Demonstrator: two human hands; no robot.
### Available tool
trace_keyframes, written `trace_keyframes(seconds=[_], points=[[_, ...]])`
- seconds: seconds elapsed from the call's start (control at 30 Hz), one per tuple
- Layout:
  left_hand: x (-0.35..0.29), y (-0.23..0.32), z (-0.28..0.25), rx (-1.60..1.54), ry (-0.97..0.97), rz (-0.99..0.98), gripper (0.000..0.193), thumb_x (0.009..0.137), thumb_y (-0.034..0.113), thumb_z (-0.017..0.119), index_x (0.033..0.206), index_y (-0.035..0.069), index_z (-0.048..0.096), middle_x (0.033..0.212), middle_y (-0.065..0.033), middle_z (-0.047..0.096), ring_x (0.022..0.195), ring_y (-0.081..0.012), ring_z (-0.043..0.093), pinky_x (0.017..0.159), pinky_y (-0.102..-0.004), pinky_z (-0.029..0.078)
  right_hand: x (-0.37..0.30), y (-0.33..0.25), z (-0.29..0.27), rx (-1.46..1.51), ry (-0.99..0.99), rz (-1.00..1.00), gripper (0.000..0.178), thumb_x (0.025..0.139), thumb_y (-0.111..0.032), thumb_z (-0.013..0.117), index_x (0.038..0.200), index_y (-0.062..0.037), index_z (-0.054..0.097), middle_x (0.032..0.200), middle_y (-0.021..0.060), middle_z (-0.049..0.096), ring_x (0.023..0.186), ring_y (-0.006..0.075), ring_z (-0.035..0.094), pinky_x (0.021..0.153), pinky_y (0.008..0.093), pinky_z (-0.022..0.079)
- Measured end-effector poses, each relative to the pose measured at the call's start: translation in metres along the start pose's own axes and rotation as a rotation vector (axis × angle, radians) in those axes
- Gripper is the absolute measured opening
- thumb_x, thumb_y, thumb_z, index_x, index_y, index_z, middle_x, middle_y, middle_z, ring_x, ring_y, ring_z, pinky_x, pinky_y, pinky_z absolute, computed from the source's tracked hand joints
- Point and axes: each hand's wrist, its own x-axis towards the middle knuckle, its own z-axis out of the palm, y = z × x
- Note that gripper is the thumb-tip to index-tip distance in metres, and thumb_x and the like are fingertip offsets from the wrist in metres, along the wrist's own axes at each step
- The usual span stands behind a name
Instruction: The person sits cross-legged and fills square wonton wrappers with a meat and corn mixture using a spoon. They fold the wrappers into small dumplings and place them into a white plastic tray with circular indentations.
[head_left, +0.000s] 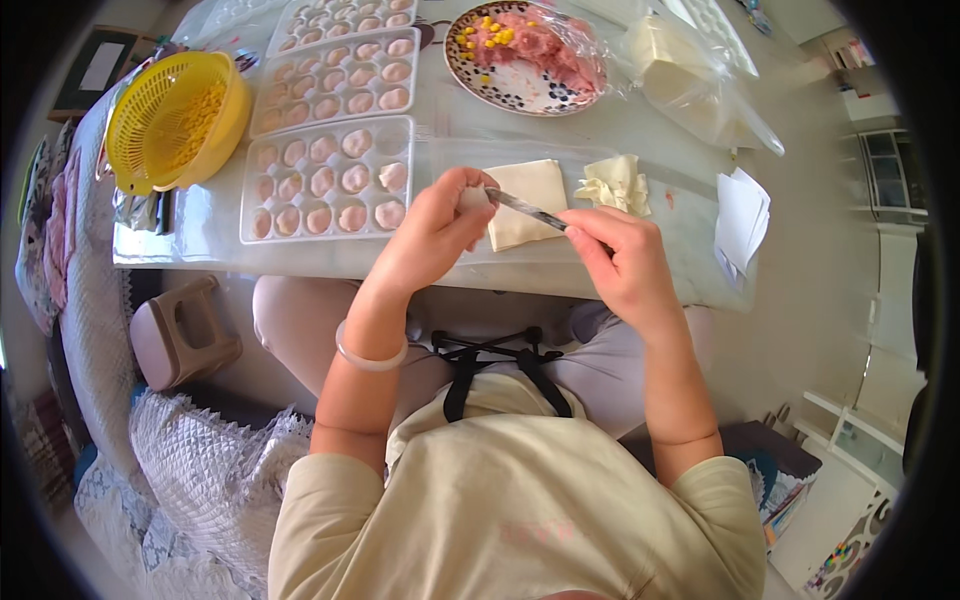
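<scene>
My left hand (437, 228) is closed around a pale dumpling wrapper (478, 198), partly hidden by the fingers. In my right hand (622, 262) is a slim metal utensil (528, 208), gripped by its dark end; its far end touches the wrapper. Whether it is a knife or a spoon I cannot tell. Just beyond, a stack of square wrappers (530, 195) lies on the table, with some crumpled wrappers (615, 186) to its right. A patterned plate (520, 95) of pink minced meat (545, 45) and corn kernels (490, 33) stands farther back.
White compartment trays (328, 235) of filled dumplings run back along the left of the table (440, 262). Left of them sits a yellow colander (135, 130) with corn. A clear bag (700, 75) of wrappers and some white paper (740, 220) lie right. A stool (170, 335) stands left below.
</scene>
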Motion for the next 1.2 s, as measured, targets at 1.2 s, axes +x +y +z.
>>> trace_keyframes(seconds=[1.2], points=[[-0.035,0.012,-0.106,1.002,0.443,0.416,0.07,0.064,0.011,0.08,0.129,0.01,0.053,0.138,-0.0144,0.048,0.13,-0.0341,0.043,0.108,-0.0453,0.035,0.211,-0.004,0.04,-0.238,0.325,-0.374,0.025,0.087,-0.01,0.052,0.111,-0.0034,0.052,0.084,0.0218,0.065,0.083,0.0431,0.061,0.071,0.0503,0.048]])
